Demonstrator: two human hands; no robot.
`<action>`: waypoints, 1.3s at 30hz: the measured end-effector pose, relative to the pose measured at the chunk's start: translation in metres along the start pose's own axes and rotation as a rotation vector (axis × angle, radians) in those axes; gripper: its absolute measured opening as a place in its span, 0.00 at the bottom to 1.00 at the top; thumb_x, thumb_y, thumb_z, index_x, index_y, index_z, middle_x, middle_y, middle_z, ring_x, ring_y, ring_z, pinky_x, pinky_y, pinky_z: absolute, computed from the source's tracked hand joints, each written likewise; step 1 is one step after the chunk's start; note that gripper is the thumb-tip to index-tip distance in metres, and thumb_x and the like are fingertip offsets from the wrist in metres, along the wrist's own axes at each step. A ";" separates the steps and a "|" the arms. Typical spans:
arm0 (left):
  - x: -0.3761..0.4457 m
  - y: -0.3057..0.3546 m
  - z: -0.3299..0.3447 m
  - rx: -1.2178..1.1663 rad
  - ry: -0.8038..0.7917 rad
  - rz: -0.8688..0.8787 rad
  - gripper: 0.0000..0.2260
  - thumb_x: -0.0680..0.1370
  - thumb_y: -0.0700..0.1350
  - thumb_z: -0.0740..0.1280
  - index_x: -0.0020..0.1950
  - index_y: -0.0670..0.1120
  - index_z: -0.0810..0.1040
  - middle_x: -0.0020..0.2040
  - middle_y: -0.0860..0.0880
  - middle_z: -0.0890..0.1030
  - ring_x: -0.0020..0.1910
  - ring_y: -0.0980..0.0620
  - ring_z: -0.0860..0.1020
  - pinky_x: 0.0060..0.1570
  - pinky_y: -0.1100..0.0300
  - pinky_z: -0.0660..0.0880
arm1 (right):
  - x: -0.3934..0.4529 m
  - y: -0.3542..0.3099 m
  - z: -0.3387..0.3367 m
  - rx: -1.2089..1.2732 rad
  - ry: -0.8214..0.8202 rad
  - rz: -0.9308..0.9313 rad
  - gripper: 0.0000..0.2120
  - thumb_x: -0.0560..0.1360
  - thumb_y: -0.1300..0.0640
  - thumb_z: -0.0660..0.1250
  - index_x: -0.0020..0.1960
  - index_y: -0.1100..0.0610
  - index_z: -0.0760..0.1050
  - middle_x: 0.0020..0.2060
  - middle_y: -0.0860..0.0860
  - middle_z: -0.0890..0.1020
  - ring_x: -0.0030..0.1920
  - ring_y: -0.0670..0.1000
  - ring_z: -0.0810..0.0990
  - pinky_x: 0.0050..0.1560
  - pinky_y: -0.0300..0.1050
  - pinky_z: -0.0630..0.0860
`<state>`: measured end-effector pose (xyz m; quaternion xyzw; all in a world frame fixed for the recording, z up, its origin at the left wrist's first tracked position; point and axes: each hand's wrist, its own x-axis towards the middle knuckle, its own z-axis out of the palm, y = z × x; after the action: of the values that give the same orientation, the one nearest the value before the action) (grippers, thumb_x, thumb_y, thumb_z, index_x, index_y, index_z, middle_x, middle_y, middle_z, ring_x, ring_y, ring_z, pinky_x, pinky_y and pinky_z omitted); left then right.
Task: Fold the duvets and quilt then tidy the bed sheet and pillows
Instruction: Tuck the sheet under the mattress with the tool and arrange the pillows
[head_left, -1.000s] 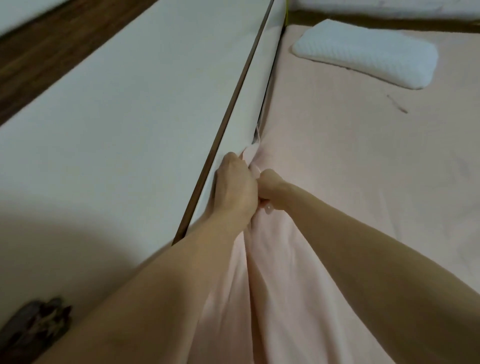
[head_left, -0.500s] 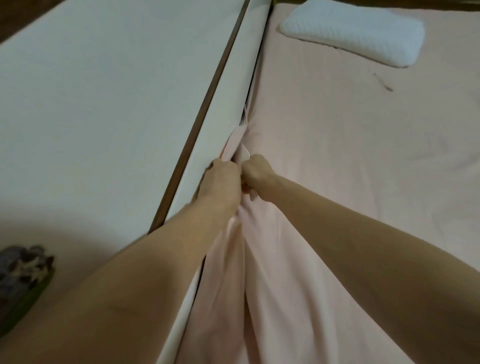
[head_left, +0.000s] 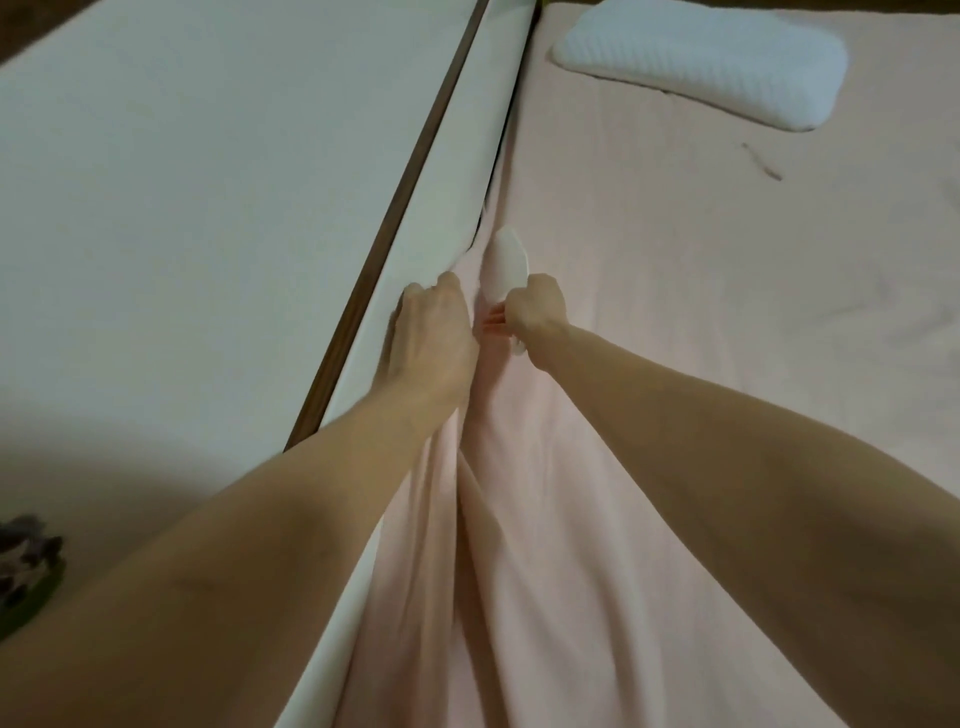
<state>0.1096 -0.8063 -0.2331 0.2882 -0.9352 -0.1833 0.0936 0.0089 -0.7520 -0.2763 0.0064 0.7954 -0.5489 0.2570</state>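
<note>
A pink bed sheet (head_left: 675, 338) covers the mattress, and a long ridge of it runs toward me between my forearms. My left hand (head_left: 431, 338) lies at the sheet's left edge, fingers curled down into the gap beside the white side panel (head_left: 467, 156), gripping the sheet there. My right hand (head_left: 535, 312) sits just to its right and pinches a pale, upright flap of the sheet (head_left: 506, 265). Both sets of fingertips are hidden. A white textured pillow (head_left: 701, 57) lies flat at the far right of the bed.
A broad white surface (head_left: 208, 182) with a dark wooden strip (head_left: 405, 192) borders the bed on the left. A dark crumpled object (head_left: 26, 561) sits at the lower left edge. A small dark thread (head_left: 761, 161) lies on the sheet below the pillow.
My hands have drawn slightly apart. The right hand now holds up a pale flap of the sheet, and the left has flattened against the white side panel. The view has shifted a little.
</note>
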 end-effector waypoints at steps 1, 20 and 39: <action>0.006 0.002 0.001 -0.034 0.002 -0.016 0.17 0.78 0.36 0.63 0.66 0.44 0.70 0.55 0.43 0.75 0.52 0.44 0.76 0.47 0.56 0.72 | 0.008 -0.001 0.001 -0.035 0.009 0.002 0.08 0.75 0.64 0.56 0.49 0.66 0.72 0.48 0.62 0.81 0.47 0.61 0.81 0.50 0.56 0.80; 0.077 0.020 0.033 -0.292 0.085 -0.184 0.11 0.77 0.43 0.64 0.36 0.41 0.78 0.35 0.47 0.80 0.32 0.50 0.76 0.30 0.65 0.67 | 0.038 0.006 -0.009 -0.265 0.065 -0.344 0.22 0.75 0.61 0.54 0.69 0.61 0.63 0.45 0.53 0.75 0.44 0.60 0.78 0.35 0.52 0.75; 0.058 0.018 0.021 -0.349 0.296 -0.055 0.09 0.82 0.39 0.56 0.62 0.42 0.68 0.60 0.45 0.75 0.55 0.52 0.75 0.49 0.65 0.69 | 0.033 0.022 0.002 -0.455 0.110 -0.392 0.28 0.79 0.59 0.55 0.76 0.58 0.50 0.52 0.58 0.78 0.48 0.57 0.77 0.47 0.51 0.74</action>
<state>0.0475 -0.8201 -0.2413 0.3166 -0.8572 -0.3006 0.2732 -0.0126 -0.7539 -0.3100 -0.1752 0.8967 -0.3947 0.0976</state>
